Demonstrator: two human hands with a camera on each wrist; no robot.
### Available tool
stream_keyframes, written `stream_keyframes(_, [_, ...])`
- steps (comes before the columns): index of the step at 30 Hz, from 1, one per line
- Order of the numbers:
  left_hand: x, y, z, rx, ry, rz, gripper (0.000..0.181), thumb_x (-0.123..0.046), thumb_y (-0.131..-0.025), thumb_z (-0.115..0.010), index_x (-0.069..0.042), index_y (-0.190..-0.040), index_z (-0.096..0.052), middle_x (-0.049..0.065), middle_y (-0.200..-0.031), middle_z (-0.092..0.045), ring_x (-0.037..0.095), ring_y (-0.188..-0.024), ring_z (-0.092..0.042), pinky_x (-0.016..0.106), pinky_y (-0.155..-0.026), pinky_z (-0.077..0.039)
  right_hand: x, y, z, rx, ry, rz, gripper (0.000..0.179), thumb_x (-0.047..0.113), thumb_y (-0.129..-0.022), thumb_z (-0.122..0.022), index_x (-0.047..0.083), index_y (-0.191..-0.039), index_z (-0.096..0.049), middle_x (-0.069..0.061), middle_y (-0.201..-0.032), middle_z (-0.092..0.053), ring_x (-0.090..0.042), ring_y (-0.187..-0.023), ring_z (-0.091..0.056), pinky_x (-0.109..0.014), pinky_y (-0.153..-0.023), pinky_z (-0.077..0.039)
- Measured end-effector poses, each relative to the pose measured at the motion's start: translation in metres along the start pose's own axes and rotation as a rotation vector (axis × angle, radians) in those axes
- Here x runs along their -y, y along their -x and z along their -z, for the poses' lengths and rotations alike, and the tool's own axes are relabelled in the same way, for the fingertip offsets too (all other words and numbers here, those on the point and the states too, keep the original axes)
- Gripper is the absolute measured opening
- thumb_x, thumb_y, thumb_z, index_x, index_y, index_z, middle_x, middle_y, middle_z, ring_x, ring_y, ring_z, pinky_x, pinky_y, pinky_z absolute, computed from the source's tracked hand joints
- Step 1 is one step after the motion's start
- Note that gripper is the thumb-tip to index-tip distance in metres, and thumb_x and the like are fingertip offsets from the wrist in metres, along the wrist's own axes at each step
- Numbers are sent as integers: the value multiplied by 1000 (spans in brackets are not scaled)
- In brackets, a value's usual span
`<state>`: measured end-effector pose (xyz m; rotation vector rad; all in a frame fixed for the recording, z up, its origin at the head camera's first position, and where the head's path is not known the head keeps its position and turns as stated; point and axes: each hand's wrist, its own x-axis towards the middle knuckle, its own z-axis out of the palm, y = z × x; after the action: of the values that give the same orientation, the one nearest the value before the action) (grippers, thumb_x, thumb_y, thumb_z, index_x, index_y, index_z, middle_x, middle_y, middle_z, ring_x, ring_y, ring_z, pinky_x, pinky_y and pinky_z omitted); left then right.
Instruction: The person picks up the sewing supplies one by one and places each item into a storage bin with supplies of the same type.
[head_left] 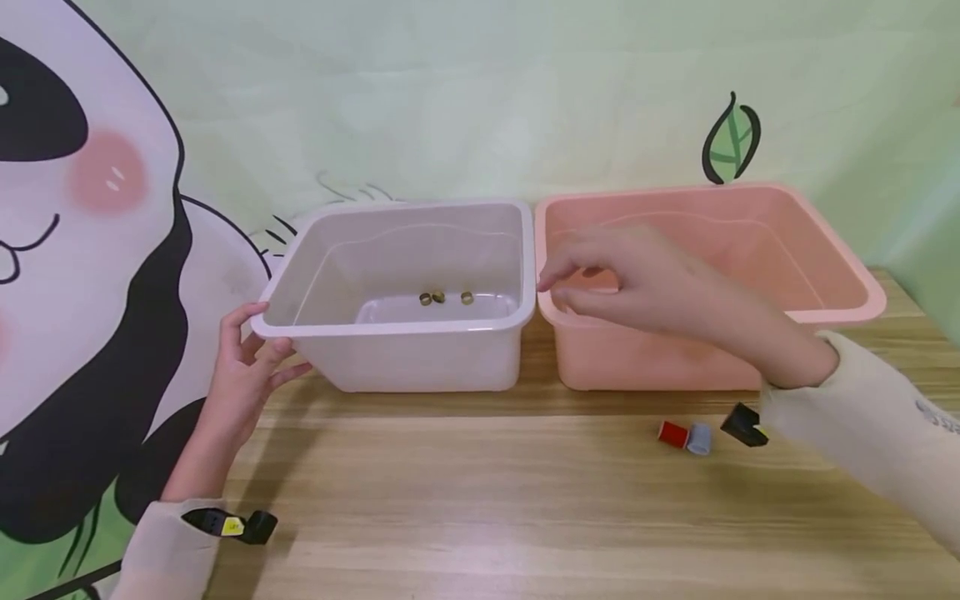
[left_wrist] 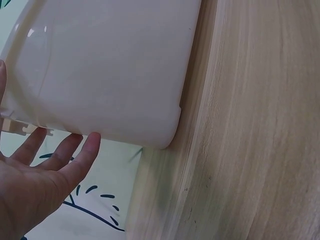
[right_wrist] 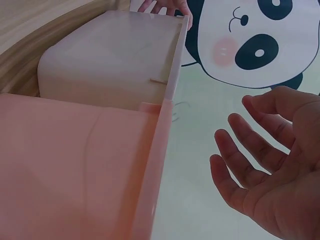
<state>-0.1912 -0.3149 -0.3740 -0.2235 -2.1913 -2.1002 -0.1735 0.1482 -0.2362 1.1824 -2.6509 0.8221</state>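
Note:
A white plastic bin [head_left: 420, 358] stands left of a pink plastic bin [head_left: 660, 358]. My left hand [head_left: 247, 375] holds the white bin's front left corner at the rim; in the left wrist view its fingers [left_wrist: 82, 155] touch the bin's side. Three small gold-coloured rings [head_left: 467, 297] lie on the white bin's floor. Above the pink bin's left rim hovers my right hand [head_left: 637, 279], fingers loosely bent. The right wrist view shows nothing between the fingers [right_wrist: 250, 145] of that hand.
In front of the pink bin, a small red spool [head_left: 672, 434] and a light blue one [head_left: 699, 438] lie side by side on the wooden table [head_left: 480, 500]. Behind the bins hangs a pale green cloth [head_left: 450, 100] with a panda print. A narrow gap separates the bins.

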Motion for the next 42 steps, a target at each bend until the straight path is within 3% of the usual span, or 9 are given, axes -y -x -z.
stream_keyframes(6, [1, 1, -2, 7, 13, -4, 58, -12, -95, -54, -30, -140, -23, 12, -145, -28, 16, -103, -62, 38, -80, -55, 0, 15, -3, -22, 3, -33, 15, 22, -90, -64, 32, -99, -68, 21, -96, -64, 4, -89, -58, -22, -80, -52])
stream_keyframes(14, [0, 1, -2, 20, 6, 2, 60, -11, -95, -55, -31, -140, -22, 11, -147, -26, 17, -112, -55, 39, -81, -55, -3, 42, -3, -27, -8, -72, 18, 22, -90, -66, 32, -104, -66, 24, -109, -62, 2, -104, -58, -28, -86, -52])
stream_keyframes(20, [-1, 1, -1, 35, 27, -4, 59, -9, -95, -54, -29, -141, -22, 11, -145, -28, 16, -110, -57, 40, -81, -55, -10, 60, -6, -21, 43, -87, 22, 19, -90, -65, 36, -104, -65, 23, -106, -62, -1, -100, -58, -31, -82, -54])
stream_keyframes(29, [-1, 2, -1, 24, 24, -7, 60, -9, -95, -54, -29, -141, -21, 11, -147, -26, 16, -113, -55, 38, -80, -55, -14, 70, -6, -30, 62, -45, 27, 16, -89, -66, 38, -104, -63, 24, -100, -61, 2, -85, -54, -22, -71, -51])
stream_keyframes(33, [-2, 2, -1, 19, 20, 12, 60, -10, -95, -54, -31, -141, -21, 11, -148, -24, 16, -114, -54, 37, -80, -55, -15, 74, -9, -22, 33, -7, 26, 13, -87, -68, 34, -103, -66, 20, -101, -63, 0, -87, -57, -21, -71, -54])
stream_keyframes(36, [-1, 1, 0, 19, 19, 13, 61, -11, -95, -55, -31, -141, -21, 11, -148, -23, 16, -113, -55, 38, -81, -55, -17, 78, -11, 5, -3, -4, 25, 12, -87, -67, 32, -102, -67, 18, -103, -63, -2, -91, -59, -23, -72, -55])
stream_keyframes(42, [2, 1, 0, 26, 28, 1, 61, -10, -95, -54, -30, -142, -21, 11, -148, -24, 16, -113, -55, 38, -80, -55, -17, 93, -13, 117, -65, -134, 20, 18, -92, -62, 34, -104, -65, 20, -101, -63, -1, -81, -59, -22, -68, -54])
